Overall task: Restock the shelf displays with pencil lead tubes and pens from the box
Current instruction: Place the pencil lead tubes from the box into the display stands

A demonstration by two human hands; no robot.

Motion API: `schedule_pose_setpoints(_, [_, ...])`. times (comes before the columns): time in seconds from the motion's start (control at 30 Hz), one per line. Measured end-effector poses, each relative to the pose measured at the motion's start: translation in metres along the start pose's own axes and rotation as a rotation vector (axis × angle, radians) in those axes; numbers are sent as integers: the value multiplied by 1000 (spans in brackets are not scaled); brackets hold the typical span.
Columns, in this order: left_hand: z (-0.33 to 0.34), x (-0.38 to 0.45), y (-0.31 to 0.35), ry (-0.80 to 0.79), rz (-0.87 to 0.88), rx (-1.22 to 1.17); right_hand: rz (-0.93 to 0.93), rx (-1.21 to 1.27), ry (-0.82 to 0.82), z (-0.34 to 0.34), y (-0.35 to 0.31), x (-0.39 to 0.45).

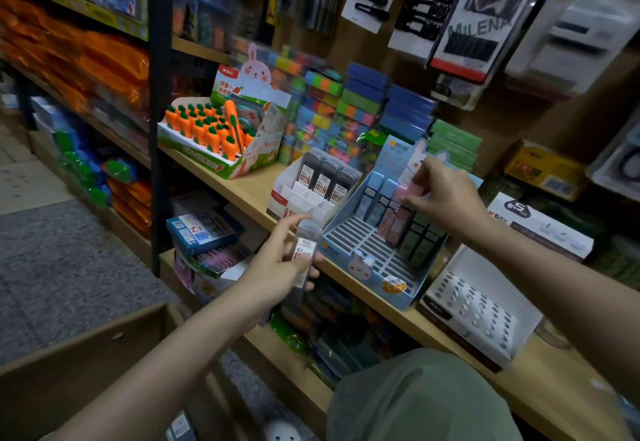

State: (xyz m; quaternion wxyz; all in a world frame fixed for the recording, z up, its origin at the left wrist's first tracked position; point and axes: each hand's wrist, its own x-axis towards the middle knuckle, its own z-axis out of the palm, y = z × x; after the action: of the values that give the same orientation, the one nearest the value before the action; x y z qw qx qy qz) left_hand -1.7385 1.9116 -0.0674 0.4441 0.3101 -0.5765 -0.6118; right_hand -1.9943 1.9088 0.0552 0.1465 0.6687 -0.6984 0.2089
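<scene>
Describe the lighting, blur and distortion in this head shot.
Head view: dim, flat light, no glare; the wide lens bows the shelf and forearms; hanging packs and the left aisle are smeared, while the grey tubes and both hands, left, right, are fairly sharp.

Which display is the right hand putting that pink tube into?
On the wooden shelf, look right of the white box of grey lead tubes. The pale blue bunny display there has a slotted white grid; the right hand holds a pink tube over it.
</scene>
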Motion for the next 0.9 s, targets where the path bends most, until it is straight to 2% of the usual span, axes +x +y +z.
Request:
schedule_pose_setpoints(0.2, [57,35,29,-5,48,-43,-73,181,-10,2,6,1])
schedule_pose_setpoints(0.37, [85,50,40,13,-10,23,-26,301,-7,3,11,5])
schedule_pose_setpoints(0.63, [85,45,25,38,-42,-41,-69,77,9,-1,20,2])
schedule_pose_setpoints(0.9, [80,40,16,63,-66,-96,-92,85,37,0,21,3])
